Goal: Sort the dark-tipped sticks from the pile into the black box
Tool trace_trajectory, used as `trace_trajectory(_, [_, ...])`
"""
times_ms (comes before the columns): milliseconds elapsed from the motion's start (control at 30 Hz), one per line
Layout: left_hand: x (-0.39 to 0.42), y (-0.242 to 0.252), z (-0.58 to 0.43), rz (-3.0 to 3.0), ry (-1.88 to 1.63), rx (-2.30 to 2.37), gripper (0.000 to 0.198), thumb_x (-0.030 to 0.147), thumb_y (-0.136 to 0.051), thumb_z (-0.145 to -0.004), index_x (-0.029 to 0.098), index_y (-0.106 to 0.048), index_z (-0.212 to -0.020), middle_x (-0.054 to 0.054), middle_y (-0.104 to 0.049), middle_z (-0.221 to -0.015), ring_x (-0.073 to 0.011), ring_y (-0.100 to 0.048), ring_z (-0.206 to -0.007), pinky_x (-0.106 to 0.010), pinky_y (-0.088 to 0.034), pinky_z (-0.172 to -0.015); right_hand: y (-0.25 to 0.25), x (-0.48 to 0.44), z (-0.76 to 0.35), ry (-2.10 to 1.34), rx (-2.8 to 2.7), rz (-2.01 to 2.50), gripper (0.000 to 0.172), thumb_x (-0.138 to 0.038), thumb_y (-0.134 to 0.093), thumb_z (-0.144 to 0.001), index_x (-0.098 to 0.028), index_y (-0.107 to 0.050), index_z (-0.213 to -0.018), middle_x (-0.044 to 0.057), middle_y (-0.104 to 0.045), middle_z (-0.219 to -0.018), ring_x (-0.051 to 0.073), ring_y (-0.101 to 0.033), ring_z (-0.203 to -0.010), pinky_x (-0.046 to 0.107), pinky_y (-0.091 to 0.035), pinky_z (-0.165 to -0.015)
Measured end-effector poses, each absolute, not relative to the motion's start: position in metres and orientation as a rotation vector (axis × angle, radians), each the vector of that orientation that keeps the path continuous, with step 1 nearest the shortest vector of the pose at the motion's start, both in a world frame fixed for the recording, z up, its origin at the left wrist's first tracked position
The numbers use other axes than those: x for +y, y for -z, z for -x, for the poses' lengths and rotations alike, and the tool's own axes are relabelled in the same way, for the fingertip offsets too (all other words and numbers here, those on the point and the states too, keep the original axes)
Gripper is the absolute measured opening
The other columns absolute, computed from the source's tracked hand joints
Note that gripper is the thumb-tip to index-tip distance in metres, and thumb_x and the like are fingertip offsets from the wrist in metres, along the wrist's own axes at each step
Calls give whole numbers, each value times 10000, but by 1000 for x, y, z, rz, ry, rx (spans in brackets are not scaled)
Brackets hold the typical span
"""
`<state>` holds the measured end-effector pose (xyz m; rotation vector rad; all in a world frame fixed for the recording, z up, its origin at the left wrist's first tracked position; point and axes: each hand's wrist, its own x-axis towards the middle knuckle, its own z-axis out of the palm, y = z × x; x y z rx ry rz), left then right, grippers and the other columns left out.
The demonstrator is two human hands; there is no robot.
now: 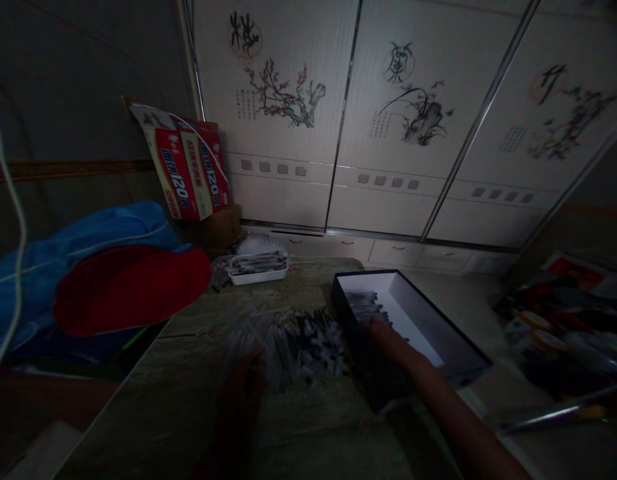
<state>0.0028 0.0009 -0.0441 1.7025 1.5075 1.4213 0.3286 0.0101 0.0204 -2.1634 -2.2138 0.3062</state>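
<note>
Beside a heap of clear thin tubes [281, 350], my left hand [244, 380] is dark and low, with its fingers curled in. What it holds, if anything, I cannot make out. My right hand [391, 343] reaches over the near left wall of a dark open box [451, 327] with a pale inside. Its fingers are bent together beside a row of slim pen-like sticks [365, 303] in the box; whatever is between them is hidden. Small pieces with dark ends [321, 337] lie between the tubes and the box.
A white tray [261, 277] of similar sticks stands at the table's far edge. Blue cloth [103, 223] and a red round thing [133, 287] lie left of the table [188, 407]. A red-and-white carton [188, 170] stands behind, before sliding doors [283, 193]. Clutter [563, 333] fills the right.
</note>
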Motion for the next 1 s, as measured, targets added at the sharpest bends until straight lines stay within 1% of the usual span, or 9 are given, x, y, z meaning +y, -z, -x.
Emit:
trace_trajectory(233, [8,49,3,-1769,-1389,1525,327,450,-503,-817,226,-664,-994,-30,-717,-819,-165,-663,-599,-280,-552,-568,-31,7,-332,-194,-2165,2136,297,-23,-427,-833,-112,-656,-999,167,-630,-1008,226,-631,-902,278,-435,-751])
trace_trajectory(333, [7,49,6,-1781,-1350,1494,321,426,-512,-820,227,-655,-1028,-16,-715,-774,-167,-670,-603,-283,-558,-583,-44,4,-333,18,-1966,2128,288,-103,-362,-905,-113,-608,-1054,172,-595,-1051,236,-608,-889,307,-443,-745])
trace_trajectory(433, [2,48,3,-1746,-1391,1489,305,402,-514,-827,222,-650,-1032,-20,-716,-811,-164,-670,-607,-287,-557,-601,-62,-5,-325,296,-1680,1808,236,-234,-386,-938,-147,-592,-1013,125,-589,-995,212,-593,-818,308,-461,-722])
trace_trajectory(533, [1,47,0,-1742,-1421,1505,301,407,-502,-839,226,-652,-1026,-13,-706,-792,-159,-660,-583,-288,-554,-595,-78,-23,-304,432,-1454,1453,174,-284,-451,-924,-175,-581,-964,91,-593,-931,202,-578,-811,313,-469,-736])
trace_trajectory(600, [2,48,1,-1797,-1381,1510,294,405,-496,-845,235,-650,-1029,-11,-709,-794,-161,-668,-594,-284,-556,-591,-82,-38,-282,358,-1349,1359,146,-291,-493,-907,-185,-579,-960,73,-596,-918,194,-577,-796,311,-470,-732])
trace_trajectory(667, [3,50,2,-1887,-1346,1521,281,397,-503,-847,240,-646,-1031,-22,-721,-855,-176,-689,-671,-295,-565,-626,-78,-50,-257,142,-1273,1335,152,-311,-519,-894,-194,-583,-968,58,-604,-922,187,-584,-804,297,-473,-725])
trace_trajectory(767, [2,51,4,-2044,-1450,1566,270,371,-503,-861,234,-630,-1056,-55,-705,-1002,-209,-679,-885,-356,-560,-777,-55,-58,-220,-291,-1200,1324,173,-340,-533,-880,-195,-584,-960,42,-627,-879,180,-602,-785,264,-481,-675])
trace_trajectory(867, [-2,48,3,-2355,-1549,1453,273,297,-532,-856,229,-613,-1107,-78,-672,-1093,-225,-624,-1027,-404,-514,-891,-25,-57,-191,-581,-1161,1330,176,-349,-580,-832,-182,-605,-881,33,-644,-810,180,-611,-752,250,-476,-656])
trace_trajectory(1000, [-4,47,-3,-2741,-1395,1230,339,219,-531,-861,244,-580,-1195,-74,-689,-1091,-224,-620,-1036,-425,-466,-938,9,-51,-169,-769,-1109,1277,146,-317,-621,-772,-174,-591,-773,7,-626,-714,157,-589,-661,227,-457,-593])
